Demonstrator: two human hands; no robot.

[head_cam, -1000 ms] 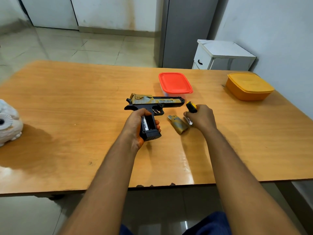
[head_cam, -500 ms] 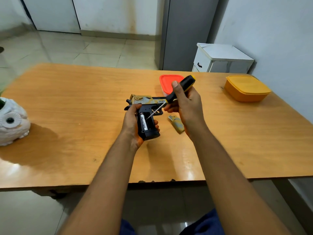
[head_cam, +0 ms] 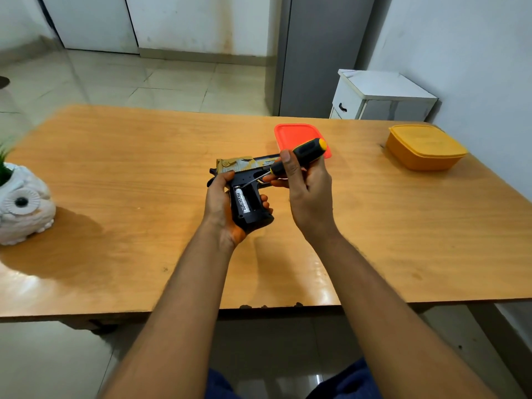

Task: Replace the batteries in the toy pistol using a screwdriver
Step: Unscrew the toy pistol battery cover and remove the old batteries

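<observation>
My left hand [head_cam: 220, 207] grips the black and gold toy pistol [head_cam: 244, 174] by its grip, above the wooden table [head_cam: 115, 197]. The grip's battery bay lies uncovered and a white-labelled battery [head_cam: 241, 201] sits in it. My right hand [head_cam: 306, 191] holds a screwdriver [head_cam: 299, 155] with a black and yellow handle. Its metal shaft slants down to the left, and the tip touches the top end of the battery. The battery cover is hidden behind my right hand.
A red-lidded box [head_cam: 296, 133] stands just behind the pistol. An orange lidded box [head_cam: 424, 148] sits at the back right of the table. A white owl-shaped plant pot [head_cam: 23, 205] stands at the left edge. A white cabinet [head_cam: 380, 96] is beyond the table.
My right hand picked the screwdriver up off the table and brought its tip to the battery bay. The left hand lifted the pistol slightly. The cover on the table is now hidden.
</observation>
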